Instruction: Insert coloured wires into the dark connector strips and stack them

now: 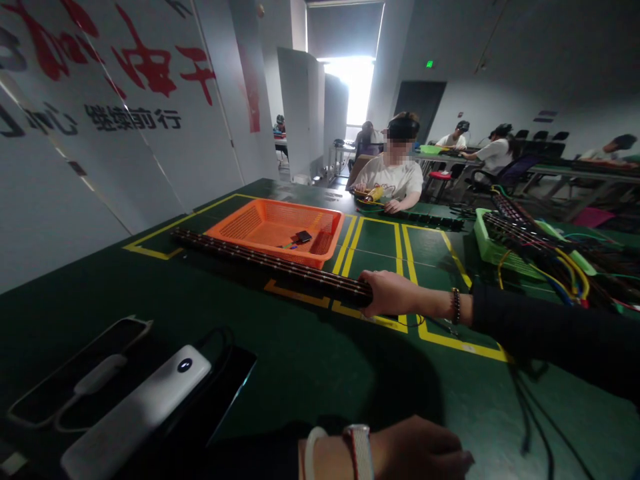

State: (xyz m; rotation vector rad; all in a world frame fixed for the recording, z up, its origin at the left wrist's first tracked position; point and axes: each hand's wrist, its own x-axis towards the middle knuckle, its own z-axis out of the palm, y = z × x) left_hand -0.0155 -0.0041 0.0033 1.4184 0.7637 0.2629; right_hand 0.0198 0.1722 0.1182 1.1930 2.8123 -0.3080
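Observation:
My right hand is closed around the near end of a long, dark bundle of strips with light dots and reddish lines along it. The bundle slants away to the left, in front of an orange plastic basket. Inside the basket lie a small black square piece and a few thin coloured bits. At the bottom edge my left hand is low over the green table, its fingers curled together and partly cut off by the frame. Nothing shows in it.
A white power bank, a phone in a clear case and a dark flat device lie front left. Yellow tape marks the table. At right, a green basket holds wire harnesses. A co-worker sits opposite.

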